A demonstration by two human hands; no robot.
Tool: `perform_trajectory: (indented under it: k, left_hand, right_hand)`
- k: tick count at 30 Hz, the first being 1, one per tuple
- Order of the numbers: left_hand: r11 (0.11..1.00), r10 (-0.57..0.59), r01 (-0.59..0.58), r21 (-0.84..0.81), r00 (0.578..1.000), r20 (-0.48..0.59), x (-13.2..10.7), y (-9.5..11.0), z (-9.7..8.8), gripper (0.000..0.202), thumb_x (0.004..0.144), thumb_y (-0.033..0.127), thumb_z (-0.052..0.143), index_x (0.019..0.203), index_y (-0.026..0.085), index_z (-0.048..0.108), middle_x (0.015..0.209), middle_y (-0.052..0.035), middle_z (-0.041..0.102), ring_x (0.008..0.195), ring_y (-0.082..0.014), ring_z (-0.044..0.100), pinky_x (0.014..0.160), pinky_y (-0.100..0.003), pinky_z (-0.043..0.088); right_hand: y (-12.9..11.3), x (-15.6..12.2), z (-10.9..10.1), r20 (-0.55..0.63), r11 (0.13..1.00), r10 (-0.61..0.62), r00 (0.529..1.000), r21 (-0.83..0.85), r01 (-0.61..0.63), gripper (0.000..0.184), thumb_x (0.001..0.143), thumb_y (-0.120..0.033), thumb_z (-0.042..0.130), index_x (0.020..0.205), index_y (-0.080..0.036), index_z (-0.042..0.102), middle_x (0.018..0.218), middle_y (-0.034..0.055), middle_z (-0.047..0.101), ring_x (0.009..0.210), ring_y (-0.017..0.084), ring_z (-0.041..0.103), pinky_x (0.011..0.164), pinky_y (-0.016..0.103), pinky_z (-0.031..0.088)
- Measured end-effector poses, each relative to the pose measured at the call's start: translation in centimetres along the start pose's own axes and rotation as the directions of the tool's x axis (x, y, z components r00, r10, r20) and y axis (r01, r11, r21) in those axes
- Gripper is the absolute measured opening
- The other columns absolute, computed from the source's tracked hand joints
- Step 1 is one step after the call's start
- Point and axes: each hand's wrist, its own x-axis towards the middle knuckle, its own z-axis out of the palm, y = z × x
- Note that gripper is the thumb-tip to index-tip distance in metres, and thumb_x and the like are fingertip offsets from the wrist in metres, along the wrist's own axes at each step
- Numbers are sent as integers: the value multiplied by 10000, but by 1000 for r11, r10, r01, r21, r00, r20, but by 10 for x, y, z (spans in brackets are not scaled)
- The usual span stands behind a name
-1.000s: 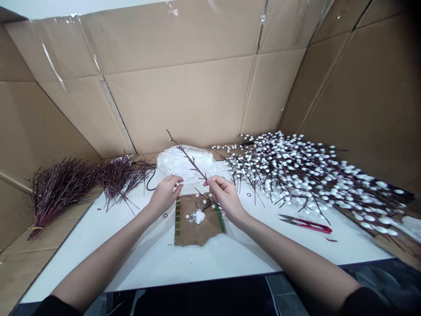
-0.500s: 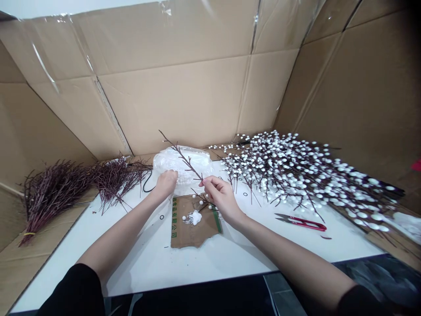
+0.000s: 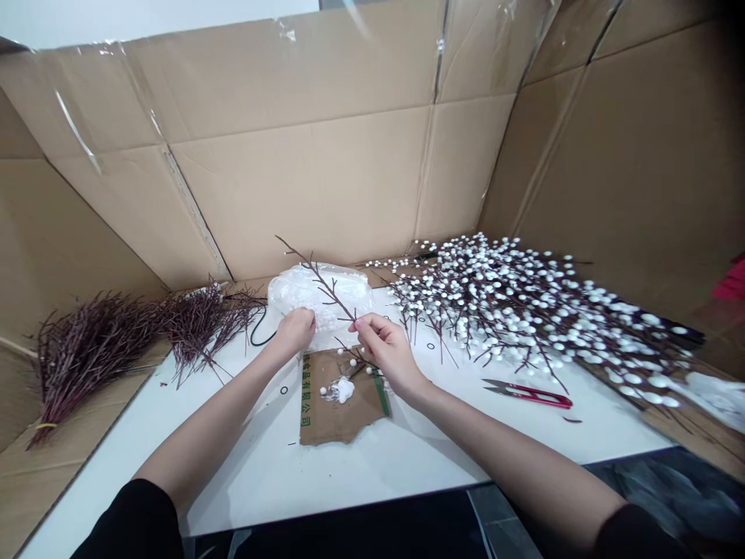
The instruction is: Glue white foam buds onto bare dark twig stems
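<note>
as right fingers [image 3: 371, 321] pinch the twig [image 3: 330, 292], it slants up-left beyond them (left fingers [image 3: 303, 318] curled).

White table [image 3: 431, 458] before you: clear plastic bag [image 3: 296, 291], torn cardboard [image 3: 326, 423], red-handled snips [image 3: 538, 396], bare dark twigs [image 3: 195, 322] left, white-budded branches [image 3: 494, 299] right

Near the far edge of the table [image 3: 431, 466], the left hand [image 3: 296, 330] hid its own fingertips, so its grip was unclear. The right hand [image 3: 385, 351] covered the lower part of the twig [image 3: 327, 287]. Beyond the table's right edge, the view cut off a red shape [image 3: 731, 281].
</note>
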Motion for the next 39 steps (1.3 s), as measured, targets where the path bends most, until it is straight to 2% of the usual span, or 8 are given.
perform_trajectory:
  k: [4, 10, 14, 18, 23, 27, 32, 39]
  left_hand:
    - [984, -9, 4, -178, 1000, -29, 1, -1, -5, 325, 870, 305, 537, 1158, 156, 536, 1165, -98, 566, 980, -214, 584, 816, -422, 504]
    - [816, -22, -40, -577, 995, -99, -29, 8, -29, 155, 751, 294, 585, 785, 144, 603, 741, -40, 596, 723, -182, 565, 696, -314, 458]
    - [555, 1, -29, -832, 999, -34, -69, 27, -38, 207, 822, 376, 427, 844, 180, 490, 659, 25, 479, 534, -100, 441, 495, -218, 382]
    - [333, 30, -1, -943, 999, 10, -94, 46, -40, 196, 867, 383, 337, 814, 204, 395, 661, 42, 386, 528, -79, 372, 454, -172, 312]
    - [-139, 103, 98, -985, 991, 84, -103, 52, -38, 279, 877, 374, 434, 682, 181, 387, 606, 61, 324, 488, -56, 260, 412, -142, 230]
    - [-139, 87, 92, -986, 993, 81, -105, 47, -33, 221, 847, 357, 542, 755, 160, 504, 610, 54, 396, 481, -46, 314, 387, -137, 251]
    - [-81, 40, 53, -995, 998, 50, -105, 45, -30, 180, 793, 313, 634, 836, 149, 575, 720, 6, 555, 569, -71, 484, 442, -169, 417]
    - [-247, -31, 59, -967, 997, 69, -110, 55, -34, 189, 781, 305, 658, 879, 159, 591, 951, -40, 661, 897, -167, 643, 768, -288, 536]
  right_hand:
    - [1, 0, 0, 13, 1000, -6, 1000, 6, 6, 265, 842, -421, 549, 763, -168, 563, 493, -80, 297, 423, 60, 242, 407, 204, 176]
    - [2, 1, 2, 51, 998, -45, 998, 44, 43, 231, 872, -400, 510, 781, -190, 485, 528, -76, 393, 417, 59, 302, 414, 199, 213]
    - [1, -2, 5, 147, 996, -50, 988, 79, 38, 213, 892, -392, 471, 802, -203, 432, 613, -51, 516, 459, 72, 399, 459, 201, 299]
    - [1, -6, 10, 225, 994, -17, 974, 107, -7, 212, 883, -414, 467, 852, -210, 420, 653, -46, 540, 448, 75, 396, 456, 209, 307]
    - [0, -7, 12, 220, 989, 33, 975, 136, -64, 226, 866, -406, 499, 798, -200, 434, 555, -67, 419, 456, 74, 308, 434, 196, 217]
    - [0, -9, 12, 203, 978, 95, 975, 161, -129, 225, 858, -385, 530, 769, -202, 435, 514, -84, 339, 440, 63, 243, 416, 187, 163]
    - [1, -10, 11, 258, 971, 114, 959, 176, -163, 241, 851, -447, 533, 836, -224, 443, 488, -107, 289, 389, 49, 185, 386, 181, 130]
    - [0, -13, 14, 359, 968, 133, 924, 153, -199, 280, 846, -486, 527, 851, -221, 438, 486, -114, 283, 379, 44, 178, 367, 178, 122]
